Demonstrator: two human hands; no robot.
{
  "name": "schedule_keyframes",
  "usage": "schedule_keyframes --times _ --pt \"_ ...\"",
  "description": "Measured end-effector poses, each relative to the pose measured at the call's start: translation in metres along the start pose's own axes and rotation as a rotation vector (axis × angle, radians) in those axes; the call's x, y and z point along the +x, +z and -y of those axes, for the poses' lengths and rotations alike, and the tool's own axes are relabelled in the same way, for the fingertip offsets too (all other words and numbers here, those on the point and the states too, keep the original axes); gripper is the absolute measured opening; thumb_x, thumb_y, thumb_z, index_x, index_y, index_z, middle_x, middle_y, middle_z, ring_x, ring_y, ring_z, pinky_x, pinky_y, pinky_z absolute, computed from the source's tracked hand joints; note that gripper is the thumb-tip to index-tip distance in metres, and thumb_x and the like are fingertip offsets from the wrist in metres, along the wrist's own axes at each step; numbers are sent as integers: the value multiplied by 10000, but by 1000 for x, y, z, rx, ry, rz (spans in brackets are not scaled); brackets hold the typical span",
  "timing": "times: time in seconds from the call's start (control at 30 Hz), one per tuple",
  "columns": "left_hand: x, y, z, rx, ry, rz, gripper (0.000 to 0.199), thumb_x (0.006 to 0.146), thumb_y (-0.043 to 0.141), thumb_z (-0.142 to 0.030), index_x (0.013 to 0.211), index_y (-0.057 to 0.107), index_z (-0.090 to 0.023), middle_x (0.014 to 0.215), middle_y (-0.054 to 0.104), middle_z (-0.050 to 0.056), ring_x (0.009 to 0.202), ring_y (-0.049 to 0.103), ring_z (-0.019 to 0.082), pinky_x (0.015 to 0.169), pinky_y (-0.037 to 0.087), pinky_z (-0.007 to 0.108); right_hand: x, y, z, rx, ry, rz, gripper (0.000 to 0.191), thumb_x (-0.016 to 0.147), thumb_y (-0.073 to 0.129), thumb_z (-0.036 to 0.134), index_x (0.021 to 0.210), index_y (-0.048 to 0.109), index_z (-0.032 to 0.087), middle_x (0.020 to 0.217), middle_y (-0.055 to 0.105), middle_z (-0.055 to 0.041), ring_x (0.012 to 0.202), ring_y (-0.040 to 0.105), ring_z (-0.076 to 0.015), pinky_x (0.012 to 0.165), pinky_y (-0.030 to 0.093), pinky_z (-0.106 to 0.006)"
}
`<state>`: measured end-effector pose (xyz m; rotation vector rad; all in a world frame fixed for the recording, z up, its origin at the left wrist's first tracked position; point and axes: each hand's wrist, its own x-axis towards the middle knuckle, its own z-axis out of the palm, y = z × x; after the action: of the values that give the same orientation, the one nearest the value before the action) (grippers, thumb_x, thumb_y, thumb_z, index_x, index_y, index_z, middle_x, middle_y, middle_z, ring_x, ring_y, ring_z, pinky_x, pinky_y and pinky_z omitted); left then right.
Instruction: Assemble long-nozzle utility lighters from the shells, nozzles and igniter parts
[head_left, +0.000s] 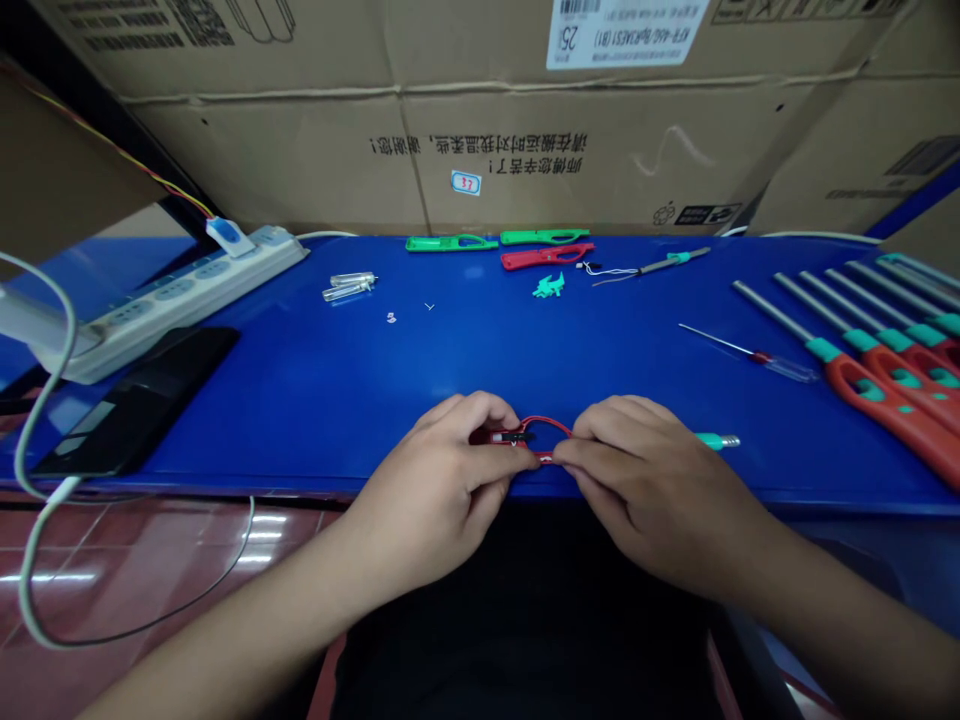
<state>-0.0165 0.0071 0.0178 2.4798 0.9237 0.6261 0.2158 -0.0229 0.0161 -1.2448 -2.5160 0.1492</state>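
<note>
Both my hands meet at the front edge of the blue workbench [450,350]. My left hand [442,480] grips a red plastic utility lighter body [510,436], with a small black part showing in its open side. My right hand [637,490] closes on the same piece from the other side, over its red loop handle. Past my right hand, a teal collar with a metal tip [718,441] sticks out, apparently the lighter's nozzle end. My fingers hide most of the body.
Several finished red-and-teal lighters [892,380] lie at the right, beside a screwdriver [750,352]. Green and red handle shells [450,243], wired parts [645,268] and clear tubes [349,287] lie farther back. A power strip [180,300] and dark tablet [135,400] sit left.
</note>
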Motion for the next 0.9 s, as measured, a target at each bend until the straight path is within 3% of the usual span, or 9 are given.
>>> schedule_keyframes --times 0.13,0.23,0.4,0.6,0.9 --pt "-2 1 -1 13 -1 -6 312 957 505 -134 1107 738 -277 1150 588 72 1016 566 210 873 515 418 1 2 -1 184 71 -44 205 966 483 140 997 668 223 949 628 -49 902 529 -201 821 411 -396" --pt "-3 2 -2 14 -12 -1 306 964 495 -131 1107 727 -270 1162 581 69 1033 561 208 882 507 415 3 1 1 202 81 -50 184 965 494 151 972 662 226 937 633 -47 895 532 -199 822 407 -399" --pt "-2 3 -3 -3 -40 15 262 979 490 -144 1105 680 -271 1182 581 45 1055 555 196 920 489 402 6 1 6 165 104 -50 162 961 504 160 954 655 218 930 630 -44 890 535 -199 830 394 -402" --pt "-4 4 -4 -61 -98 -39 216 952 547 -145 1154 513 -214 1127 630 36 1040 577 180 910 493 364 6 -1 11 128 131 -21 148 965 502 180 928 640 217 912 614 -40 865 516 -202 806 377 -390" --pt "-10 8 -3 1 16 -130 223 904 583 -105 1098 548 -209 1097 672 36 1011 604 189 893 507 369 14 -6 12 -82 40 55 183 906 509 95 841 653 187 867 628 -43 828 545 -212 823 361 -425"
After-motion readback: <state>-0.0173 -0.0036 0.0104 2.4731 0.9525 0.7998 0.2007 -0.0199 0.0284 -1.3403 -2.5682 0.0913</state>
